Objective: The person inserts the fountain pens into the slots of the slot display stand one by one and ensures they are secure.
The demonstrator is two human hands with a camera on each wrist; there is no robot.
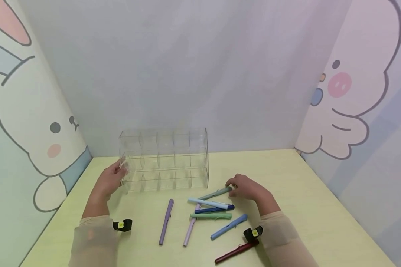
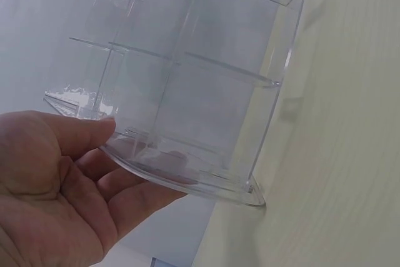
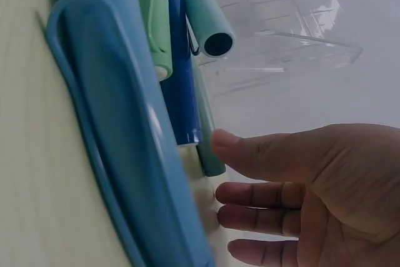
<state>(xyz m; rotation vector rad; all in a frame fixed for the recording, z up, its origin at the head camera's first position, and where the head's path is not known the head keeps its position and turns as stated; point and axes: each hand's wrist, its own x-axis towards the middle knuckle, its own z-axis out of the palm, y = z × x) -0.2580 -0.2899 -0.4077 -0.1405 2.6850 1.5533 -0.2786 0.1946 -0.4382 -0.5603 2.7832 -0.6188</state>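
1. Left of the right hand (image 1: 245, 186) and nearer the person lie navy (image 1: 217, 209) and green pens (image 1: 211, 216); a pale-blue pen (image 1: 208, 203) overlaps the grey-green pen's (image 1: 217, 194) left end.
2. Farther left, the left hand (image 1: 108, 180) pinches the clear rack's (image 1: 165, 169) side; the wall (image 1: 187, 74) shows through its compartments.
3. From the right hand's spread thumb and fingers, the grey-green pen slants leftward, toward the person.

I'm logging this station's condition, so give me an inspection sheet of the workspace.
Surface: pale tabletop, wood-grain look.
Job's things: clear compartmented rack; eight pens lying loose in front of it and to its right.
Clutter: nothing seen beyond the pens, some crossing.
Left hand: holds the rack's left side.
Right hand: at the end of the grey-green pen; grip unclear.
Cables: nothing seen.
Surroundings: grey backdrop; cartoon-printed side walls.
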